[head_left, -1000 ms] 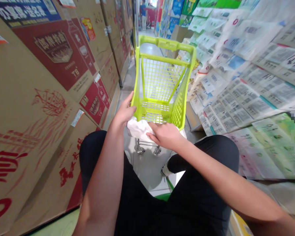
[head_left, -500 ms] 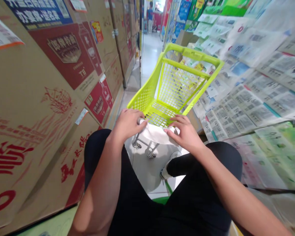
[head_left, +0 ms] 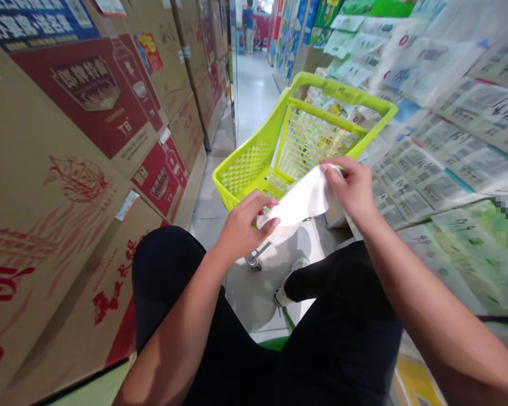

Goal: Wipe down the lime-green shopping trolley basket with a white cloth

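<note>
A thin white sheet, like a tissue or wipe [head_left: 300, 200], is stretched between my two hands above the near edge of the shopping cart. My left hand [head_left: 248, 225] pinches its lower left end between thumb and fingers. Its upper right corner is gripped by my right hand [head_left: 350, 183], which is raised higher, so the sheet slants. Behind it stands a lime-green plastic shopping cart [head_left: 254, 163] with a lattice basket and a tall handle at the far right. The sheet and my hands hide part of the cart's near rim.
Stacked cardboard cartons [head_left: 84, 186] line the left side. Packs in clear plastic with handwritten prices [head_left: 444, 163] fill the right. A tiled aisle [head_left: 258, 90] runs ahead to a distant person [head_left: 249, 25]. My legs flank the floor below, and a cart wheel [head_left: 256, 264] shows there.
Both hands have lifted the white sheet from the cart's near edge. My right hand rose and moved right, my left moved slightly right and down. The view shifted a little.
</note>
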A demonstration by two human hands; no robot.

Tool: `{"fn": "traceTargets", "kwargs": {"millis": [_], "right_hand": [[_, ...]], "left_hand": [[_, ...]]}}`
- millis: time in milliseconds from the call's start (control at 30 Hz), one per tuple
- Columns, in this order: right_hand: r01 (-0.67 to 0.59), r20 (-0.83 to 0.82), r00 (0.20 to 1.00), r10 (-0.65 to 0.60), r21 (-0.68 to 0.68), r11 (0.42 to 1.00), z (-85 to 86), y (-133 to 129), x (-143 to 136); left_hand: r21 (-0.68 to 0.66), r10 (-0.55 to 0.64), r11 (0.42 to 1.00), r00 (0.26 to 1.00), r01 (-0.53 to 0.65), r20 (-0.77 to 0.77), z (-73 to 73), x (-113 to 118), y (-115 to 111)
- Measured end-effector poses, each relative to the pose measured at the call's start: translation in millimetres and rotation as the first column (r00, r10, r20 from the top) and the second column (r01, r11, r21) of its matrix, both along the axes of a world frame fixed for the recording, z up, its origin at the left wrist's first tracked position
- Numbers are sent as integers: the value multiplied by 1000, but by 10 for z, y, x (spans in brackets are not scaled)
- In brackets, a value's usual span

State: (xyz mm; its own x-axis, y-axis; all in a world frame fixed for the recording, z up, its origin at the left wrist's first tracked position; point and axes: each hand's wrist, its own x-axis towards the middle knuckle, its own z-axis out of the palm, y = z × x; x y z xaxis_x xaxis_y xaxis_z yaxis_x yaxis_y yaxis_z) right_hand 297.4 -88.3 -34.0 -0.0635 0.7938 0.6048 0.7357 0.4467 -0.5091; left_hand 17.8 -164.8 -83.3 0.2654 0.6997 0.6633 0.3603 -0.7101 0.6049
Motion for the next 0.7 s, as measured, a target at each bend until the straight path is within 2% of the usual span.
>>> {"fn": "traceTargets", "kwargs": {"millis": [67,133,200,233,300,367,433,500,600,700], "right_hand": [[38,103,994,-33,-56,998,116,278,228],[121,215,971,-105,-64,991,194,453,380],[175,305,935,-179,41,984,200,471,384],[151,342,923,-178,104,983,165,420,320],[-26,430,902,-36,136,990,22,233,90],[-236,528,831,177,45,971,-192,8,-190],[-311,594,762,258,-14,950,-405,-157,-397],[-299,633,739,230,3,954,-537,-196,-446],[-282,640,735,222,-8,959,-497,-10,-223],[-301,587,750,305,-108,947,-240,333,135]], "left_hand": [[-32,-3,999,998,5,65,-51,94,21],[-60,70,996,995,-66,72,-110,129,71],[-68,132,989,991,-133,-20,-163,136,113],[-62,148,986,983,-155,-111,-185,138,121],[-27,161,983,934,-179,-319,-220,151,113],[22,187,980,866,-200,-464,-242,160,93],[63,231,970,821,-233,-523,-254,141,92],[91,259,963,789,-252,-558,-260,83,125],[116,237,971,758,-211,-608,-261,-34,219],[140,213,977,754,-161,-622,-261,-103,309]]}}
